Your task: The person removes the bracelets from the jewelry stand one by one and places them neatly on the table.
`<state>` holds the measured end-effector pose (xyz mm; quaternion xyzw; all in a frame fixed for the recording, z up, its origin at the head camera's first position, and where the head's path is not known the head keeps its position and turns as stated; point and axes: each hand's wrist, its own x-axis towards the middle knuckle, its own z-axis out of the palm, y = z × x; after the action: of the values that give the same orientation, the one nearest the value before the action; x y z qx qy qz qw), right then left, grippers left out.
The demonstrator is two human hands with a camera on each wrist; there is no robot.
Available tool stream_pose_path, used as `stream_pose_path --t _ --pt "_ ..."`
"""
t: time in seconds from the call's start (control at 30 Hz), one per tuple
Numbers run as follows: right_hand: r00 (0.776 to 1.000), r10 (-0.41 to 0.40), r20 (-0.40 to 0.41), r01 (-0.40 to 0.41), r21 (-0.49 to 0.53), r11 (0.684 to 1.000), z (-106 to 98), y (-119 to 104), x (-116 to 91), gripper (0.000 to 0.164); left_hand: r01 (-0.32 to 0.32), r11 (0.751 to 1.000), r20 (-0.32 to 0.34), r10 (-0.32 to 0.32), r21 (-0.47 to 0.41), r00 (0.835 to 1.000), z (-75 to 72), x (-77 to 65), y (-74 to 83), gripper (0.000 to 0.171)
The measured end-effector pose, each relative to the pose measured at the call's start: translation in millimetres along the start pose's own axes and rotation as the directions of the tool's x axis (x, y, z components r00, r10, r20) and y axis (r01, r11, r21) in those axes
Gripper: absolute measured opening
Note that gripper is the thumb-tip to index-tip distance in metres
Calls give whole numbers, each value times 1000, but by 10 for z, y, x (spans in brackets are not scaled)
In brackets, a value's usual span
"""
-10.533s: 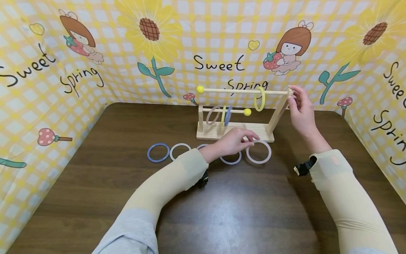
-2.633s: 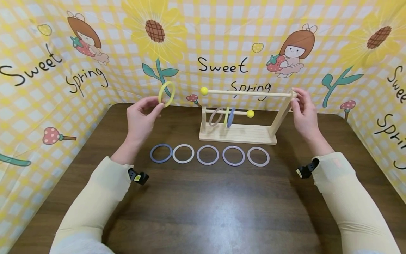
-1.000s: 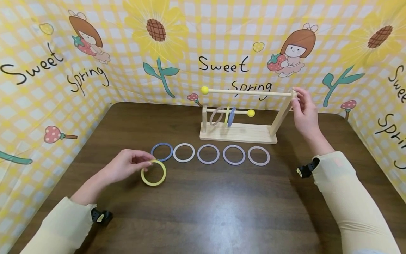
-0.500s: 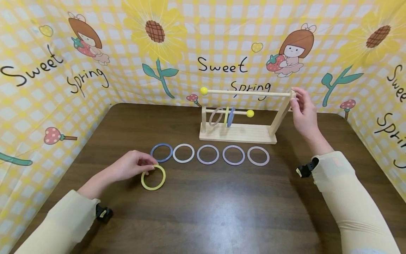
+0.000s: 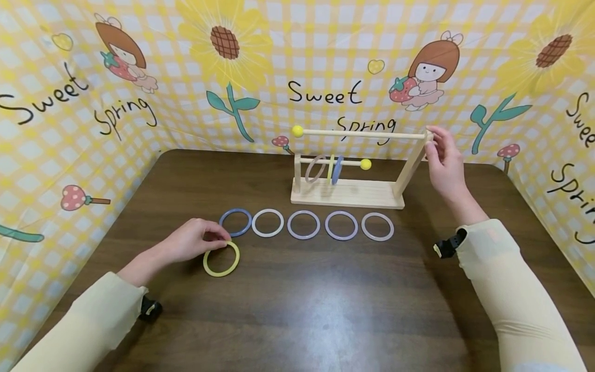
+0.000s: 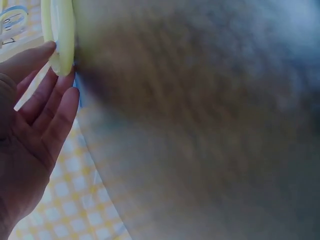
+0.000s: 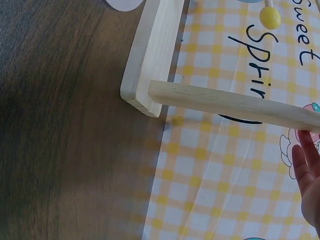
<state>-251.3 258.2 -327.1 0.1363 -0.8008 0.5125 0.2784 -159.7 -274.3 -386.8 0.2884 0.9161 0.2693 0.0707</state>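
A yellow ring [image 5: 221, 258] lies flat on the brown table [image 5: 325, 310], just in front of the left end of a row of rings. My left hand [image 5: 218, 238] pinches its far rim; in the left wrist view the yellow ring [image 6: 59, 35] sits between thumb and fingertips [image 6: 67, 92]. My right hand [image 5: 431, 142] holds the top of the right post of the wooden rack [image 5: 346, 195]. The rack's upper rod [image 5: 362, 134] is bare. Its lower rod carries three rings [image 5: 329, 169]. The right wrist view shows the post [image 7: 225, 105] and the rack's base [image 7: 150, 55].
Several rings lie in a row in front of the rack, from a blue one [image 5: 235, 222] on the left to a pale one [image 5: 377, 227] on the right. A yellow checked cloth [image 5: 139, 77] walls the table on three sides.
My left hand brought the yellow ring from up in the air down to the table and still holds its rim there. The right hand has stayed on the rack's post.
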Motion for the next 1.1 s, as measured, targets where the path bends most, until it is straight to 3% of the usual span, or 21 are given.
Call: stream_pose_path --t 0.33,0.63,0.87,1.1 --pt "1000 25 17 -25 -3 1000 -10 -36 -12 33 -36 999 -9 36 10 999 22 5 -39 11" --pt "1000 -4 24 3 20 1000 0 -376 -76 32 -5 1000 -24 6 21 1000 -27 10 -23 11" --pt "1000 12 26 -12 12 1000 -1 -343 -69 32 -10 1000 -119 7 -22 993 -109 65 146 15" --pt "1000 -14 17 14 20 1000 -1 -334 -79 31 -115 991 -223 97 -68 970 -50 316 409 17"
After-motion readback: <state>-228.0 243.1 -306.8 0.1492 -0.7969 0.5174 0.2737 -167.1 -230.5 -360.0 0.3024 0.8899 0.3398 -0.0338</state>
